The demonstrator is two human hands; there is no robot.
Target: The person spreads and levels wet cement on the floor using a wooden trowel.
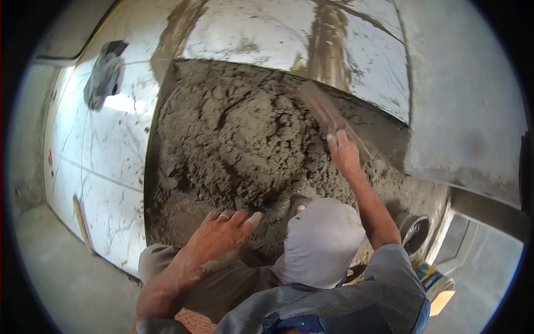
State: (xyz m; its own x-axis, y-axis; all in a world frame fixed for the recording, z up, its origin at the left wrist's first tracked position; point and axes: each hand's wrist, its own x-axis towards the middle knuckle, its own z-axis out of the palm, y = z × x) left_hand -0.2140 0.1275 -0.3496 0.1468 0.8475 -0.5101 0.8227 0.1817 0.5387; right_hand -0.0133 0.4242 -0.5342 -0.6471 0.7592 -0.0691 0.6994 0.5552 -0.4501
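My right hand (346,153) grips a long, flat mortar-coated trowel (322,106), blurred by motion. Its blade lies at a slant over the far right edge of a bed of wet grey mortar (239,133). The mortar is heaped and lumpy in the middle and smoother along the far right strip. Near my bent left leg, my left hand (225,231) hangs over the near edge of the mortar with its fingers stretched out and nothing in them. Bare toes (301,208) show beside my pale-clothed right knee (325,242).
White veined tiles (105,195) border the mortar on the left and far side, with mortar smears (328,44) on the far ones. A grey crumpled bag or cloth (104,78) and a wooden strip (82,225) lie leftward. A concrete block (467,94), round dark container (414,231) and blue-yellow bucket (431,277) stand right.
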